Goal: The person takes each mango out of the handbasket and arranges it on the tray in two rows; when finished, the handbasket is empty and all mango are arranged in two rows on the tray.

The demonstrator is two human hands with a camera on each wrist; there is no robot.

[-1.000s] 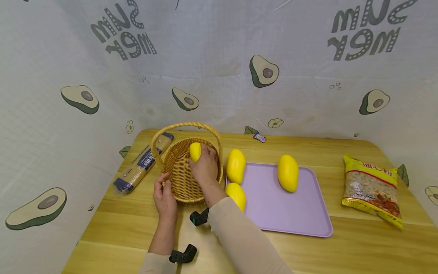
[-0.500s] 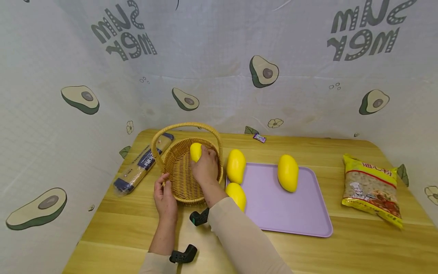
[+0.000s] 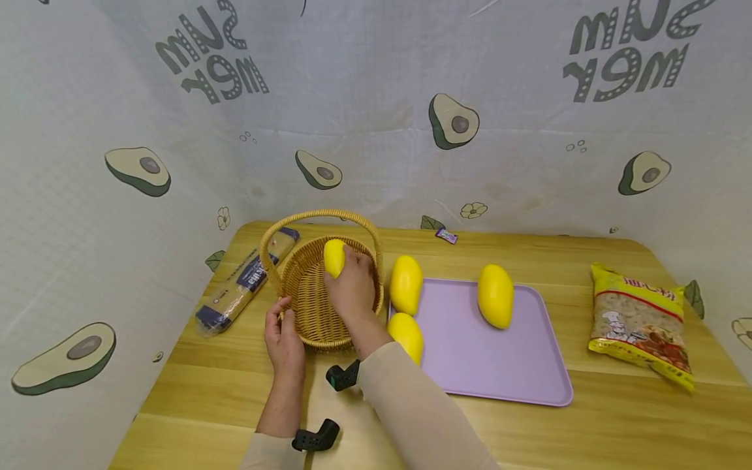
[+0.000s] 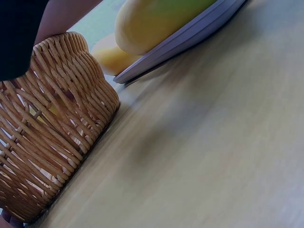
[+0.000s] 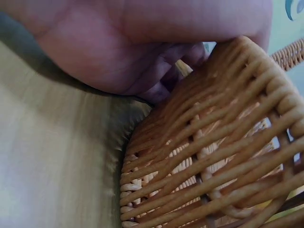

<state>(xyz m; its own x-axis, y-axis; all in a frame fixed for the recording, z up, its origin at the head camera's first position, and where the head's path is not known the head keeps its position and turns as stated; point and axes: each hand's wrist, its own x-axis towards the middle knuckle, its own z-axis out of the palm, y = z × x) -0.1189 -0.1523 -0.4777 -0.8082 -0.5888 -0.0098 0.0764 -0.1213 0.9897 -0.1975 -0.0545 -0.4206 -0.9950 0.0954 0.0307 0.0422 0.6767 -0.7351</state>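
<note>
The wicker basket (image 3: 317, 307), with a tall arched handle, stands on the table at left of centre. My right hand (image 3: 355, 287) reaches over its right rim and grips a yellow mango (image 3: 334, 258) inside; the palm and fingers hide part of the fruit. At the front left rim my left hand (image 3: 284, 336) holds the basket's side. In the right wrist view, the hand (image 5: 142, 42) lies close against the woven wall (image 5: 213, 128). Fingertips (image 4: 9, 219) show at the basket's lower edge in the left wrist view.
A lilac tray (image 3: 487, 365) lies right of the basket, with one mango (image 3: 495, 296) on it and two others (image 3: 405, 284) by its left edge. A long bread bag (image 3: 235, 294) lies left, a yellow food bag (image 3: 640, 326) far right, a small purple packet (image 3: 446, 235) behind.
The mango in my right hand has shifted slightly up and away inside the basket. My left hand stays at the rim.
</note>
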